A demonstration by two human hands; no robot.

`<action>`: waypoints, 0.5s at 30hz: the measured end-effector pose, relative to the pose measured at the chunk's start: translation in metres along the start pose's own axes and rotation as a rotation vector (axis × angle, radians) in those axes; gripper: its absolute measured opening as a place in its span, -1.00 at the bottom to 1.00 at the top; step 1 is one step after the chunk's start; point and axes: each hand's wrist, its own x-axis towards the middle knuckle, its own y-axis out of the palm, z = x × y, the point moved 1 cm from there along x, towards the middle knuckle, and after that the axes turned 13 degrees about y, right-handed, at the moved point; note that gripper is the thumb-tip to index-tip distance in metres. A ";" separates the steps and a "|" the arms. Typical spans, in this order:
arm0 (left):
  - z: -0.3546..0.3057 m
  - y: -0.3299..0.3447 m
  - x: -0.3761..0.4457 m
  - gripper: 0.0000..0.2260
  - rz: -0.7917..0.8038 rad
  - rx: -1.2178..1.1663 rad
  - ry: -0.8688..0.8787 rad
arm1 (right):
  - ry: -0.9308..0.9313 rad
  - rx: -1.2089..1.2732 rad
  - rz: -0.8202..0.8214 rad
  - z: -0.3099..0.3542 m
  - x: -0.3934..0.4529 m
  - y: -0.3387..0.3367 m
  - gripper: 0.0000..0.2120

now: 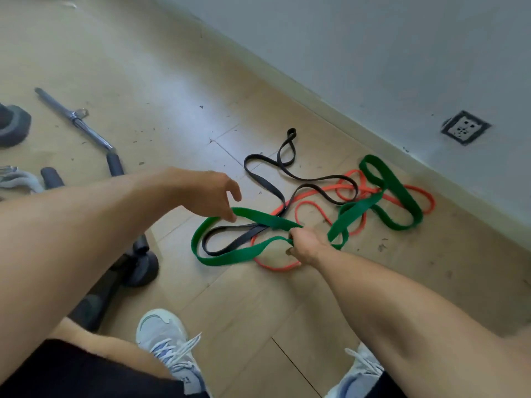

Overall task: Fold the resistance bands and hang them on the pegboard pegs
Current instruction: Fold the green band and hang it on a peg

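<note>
1. our right hand [306,248] is clenched on the green resistance band [230,258], pinching it where two stretches of the band meet, low over the wooden floor [178,90].
2. our left hand [207,193] hangs relaxed with fingers loosely curled, holding nothing — its fingertips sit right at the near loop of the green band; we cannot tell if they touch it.
3. the green band runs from that near loop, past the right hand, out to a second loop close to the skirting of the grey wall [373,53].
4. a black resistance band [258,179] and an orange resistance band [313,203] lie tangled with it on the floor — all three cross one another.
5. further left lie a chrome cable bar [76,119] with black grips and a dark dumbbell [142,262].
6. our light sneakers [166,337] stand near the bottom edge; a wall socket [465,127] sits low on the wall.
</note>
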 end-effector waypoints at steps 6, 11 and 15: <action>-0.019 -0.016 -0.040 -0.39 -0.232 -0.127 0.006 | -0.313 0.064 -0.330 0.017 -0.087 -0.137 -0.86; -0.056 -0.029 -0.064 -0.33 -0.415 -0.396 0.193 | -0.420 0.320 -0.495 0.011 -0.179 -0.228 -0.76; -0.083 -0.046 -0.071 -0.73 -0.578 -0.407 0.313 | -0.477 0.417 -0.531 0.005 -0.206 -0.250 -0.69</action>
